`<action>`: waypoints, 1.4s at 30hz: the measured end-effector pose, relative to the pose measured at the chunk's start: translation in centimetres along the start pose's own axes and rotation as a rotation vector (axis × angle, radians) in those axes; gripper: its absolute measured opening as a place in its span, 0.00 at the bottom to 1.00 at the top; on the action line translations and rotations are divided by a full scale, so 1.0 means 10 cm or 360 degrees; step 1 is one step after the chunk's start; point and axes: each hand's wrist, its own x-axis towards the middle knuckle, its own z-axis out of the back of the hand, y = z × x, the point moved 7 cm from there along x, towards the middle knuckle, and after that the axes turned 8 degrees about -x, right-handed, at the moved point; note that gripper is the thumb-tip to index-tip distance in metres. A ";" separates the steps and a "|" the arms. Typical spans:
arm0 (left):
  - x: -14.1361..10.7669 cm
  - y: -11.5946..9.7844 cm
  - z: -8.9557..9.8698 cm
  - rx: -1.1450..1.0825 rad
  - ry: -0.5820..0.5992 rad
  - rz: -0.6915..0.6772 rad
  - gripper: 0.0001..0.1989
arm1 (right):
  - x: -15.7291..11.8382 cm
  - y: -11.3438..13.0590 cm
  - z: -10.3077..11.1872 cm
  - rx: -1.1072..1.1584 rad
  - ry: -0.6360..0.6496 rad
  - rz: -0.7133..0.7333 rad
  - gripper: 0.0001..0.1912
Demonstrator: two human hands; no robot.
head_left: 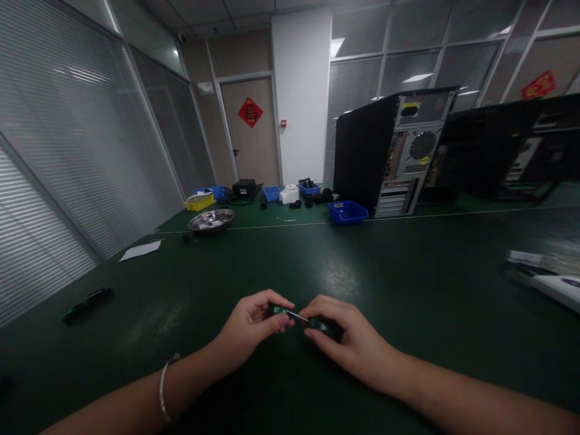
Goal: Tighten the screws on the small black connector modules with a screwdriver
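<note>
Near the front of the green table, my left hand (254, 323) pinches a small green circuit board (278, 309) between thumb and fingers. My right hand (351, 335) is closed around the dark handle of a screwdriver (297, 316). Its thin metal shaft points left and its tip reaches the edge of the board; whether it touches a screw is too small to tell. Part of the board and most of the handle are hidden by my fingers.
A metal bowl (211, 220), a yellow tray (199, 202) and a blue bin (348, 212) stand along the back. A computer tower (365, 154) rises at right. Dark green parts (87, 304) and a white sheet (140, 250) lie left. A blurred white object (555, 284) sits far right.
</note>
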 end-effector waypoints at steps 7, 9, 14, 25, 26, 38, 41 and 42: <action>0.03 0.09 0.01 -0.0225 0.0079 0.0090 0.13 | 0.00 0.01 0.01 -0.0003 0.0007 -0.0006 0.11; 0.03 0.10 0.01 -0.0276 0.0101 0.0079 0.13 | 0.00 0.02 0.00 -0.0004 0.0002 0.0017 0.11; 0.04 0.09 -0.01 -0.0223 0.0097 0.0075 0.14 | 0.00 0.02 0.00 -0.0007 0.0011 -0.0003 0.11; 0.03 0.03 0.02 -0.0091 0.0009 -0.0009 0.13 | 0.00 -0.01 0.00 -0.0002 0.0002 -0.0003 0.11; 0.03 0.02 0.04 -0.0085 -0.0010 -0.0027 0.14 | 0.00 -0.01 -0.01 -0.0001 0.0008 -0.0007 0.11; -0.01 0.04 -0.11 -0.0033 0.0162 -0.0003 0.09 | 0.01 -0.01 0.00 -0.0007 -0.0009 -0.0010 0.07; -0.01 0.04 -0.10 -0.0055 0.0121 0.0021 0.11 | 0.01 -0.01 0.00 -0.0007 -0.0011 -0.0012 0.08; 0.00 0.03 -0.08 -0.0048 0.0080 0.0025 0.12 | 0.01 0.00 0.00 -0.0004 -0.0006 -0.0013 0.08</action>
